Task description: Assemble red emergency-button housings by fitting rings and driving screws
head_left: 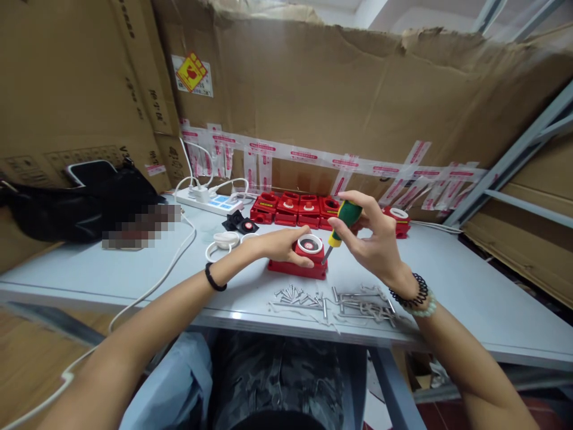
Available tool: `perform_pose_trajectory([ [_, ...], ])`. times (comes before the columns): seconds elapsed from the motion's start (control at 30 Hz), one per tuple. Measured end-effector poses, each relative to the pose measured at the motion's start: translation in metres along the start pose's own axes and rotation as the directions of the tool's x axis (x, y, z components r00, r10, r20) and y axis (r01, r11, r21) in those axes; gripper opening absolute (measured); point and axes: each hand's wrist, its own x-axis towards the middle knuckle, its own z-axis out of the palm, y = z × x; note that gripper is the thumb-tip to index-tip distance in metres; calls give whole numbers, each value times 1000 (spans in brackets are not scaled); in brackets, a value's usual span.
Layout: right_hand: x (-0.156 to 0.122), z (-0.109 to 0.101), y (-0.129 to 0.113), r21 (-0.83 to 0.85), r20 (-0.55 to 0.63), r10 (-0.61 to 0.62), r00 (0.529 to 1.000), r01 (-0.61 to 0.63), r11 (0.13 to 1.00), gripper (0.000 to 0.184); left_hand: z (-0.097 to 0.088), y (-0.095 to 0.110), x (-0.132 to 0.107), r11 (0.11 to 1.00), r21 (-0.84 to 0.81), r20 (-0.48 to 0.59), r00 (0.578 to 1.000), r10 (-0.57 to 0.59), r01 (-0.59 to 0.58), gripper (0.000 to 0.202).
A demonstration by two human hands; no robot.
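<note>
A red box-shaped housing (293, 269) with a white ring (310, 243) on its raised end lies on the table before me. My left hand (286, 246) grips this housing from the left, thumb in front and fingers behind. In my right hand (371, 236) is a green and yellow screwdriver (349, 214), closed between thumb and fingers. Its shaft slants down to the right front corner of the housing; whether a screw sits under the tip is too small to tell. Loose screws (290, 295) and metal rods with cords (364, 303) lie nearer the table edge.
Several red housings (289, 209) stand in a row behind, another (398, 222) at right. White rings (219, 246) and black square parts (240, 223) lie left, near a power strip (219, 202). A white cable (168, 272) crosses the table (470, 286); a black bag (80, 200) sits far left.
</note>
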Motion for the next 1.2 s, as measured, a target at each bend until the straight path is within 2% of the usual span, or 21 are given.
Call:
perform_pose_trajectory([
  [0.07,-1,0,-1,-108,-81,-50,995,41,993,34,0,0,0,1000,-9,0,1000,11,-11,72],
  [0.1,-1,0,-1,-118,-77,-57,995,48,992,35,0,0,0,1000,-15,2,1000,15,-15,72],
  [0.23,-2,-3,-1,84,115,31,993,-41,996,46,-1,1,-1,1000,-18,10,1000,-2,3,75],
  [0.3,-1,-4,0,147,150,49,987,-71,987,46,-2,2,-2,1000,-12,13,1000,-10,10,77],
  [0.37,0,-3,0,104,80,36,996,-44,994,42,-2,2,-2,1000,-3,10,1000,-18,19,81],
  [0.47,1,-1,-2,-34,-90,-11,996,8,999,34,-1,1,-1,1000,-2,12,1000,-18,18,81],
  [0.53,0,-1,-4,-73,-109,-32,994,24,997,30,-1,1,-1,1000,-10,9,1000,-7,7,78],
  [0.67,0,-3,-7,90,65,43,997,-49,995,34,0,0,0,1000,-5,0,1000,0,0,77],
  [0.73,1,-2,-6,134,86,67,994,-78,988,33,0,0,0,1000,-1,3,1000,-4,4,74],
  [0.87,4,2,-4,-16,-102,24,995,-26,1000,22,0,2,-1,1000,-8,7,1000,-5,6,69],
  [1.0,2,6,-2,-80,-220,-9,975,-9,997,17,0,1,-1,1000,0,-5,1000,-20,20,65],
  [1.1,-1,8,-2,-134,-268,-60,962,24,991,16,0,0,-1,1000,-5,-8,1000,-1,1,59],
  [1.2,-3,8,-3,-192,-248,-144,958,97,977,17,1,-1,-1,1000,7,-14,1000,2,-2,58],
])
